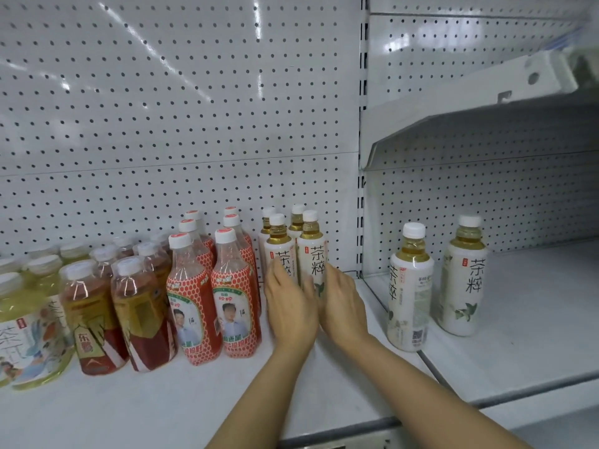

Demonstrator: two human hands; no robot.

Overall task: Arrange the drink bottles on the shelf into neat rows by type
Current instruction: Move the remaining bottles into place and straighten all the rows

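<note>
Four white-labelled tea bottles with white caps stand in a two-by-two block on the shelf [324,400]. My left hand [290,307] wraps the lower part of the front left bottle [279,246]. My right hand [344,307] holds the front right bottle [312,251], thumb across its front and fingers on its right side. Two more white tea bottles, a nearer one [410,286] and a farther one [464,277], stand apart on the right shelf section. Left of my hands are two rows of red-patterned bottles [235,293], then red-brown tea bottles [142,315].
Yellow-green bottles [29,325] crowd the far left edge. A perforated back panel [194,124] closes the shelf behind. A slotted upright [361,189] divides the two sections. An upper shelf [486,118] overhangs the right section.
</note>
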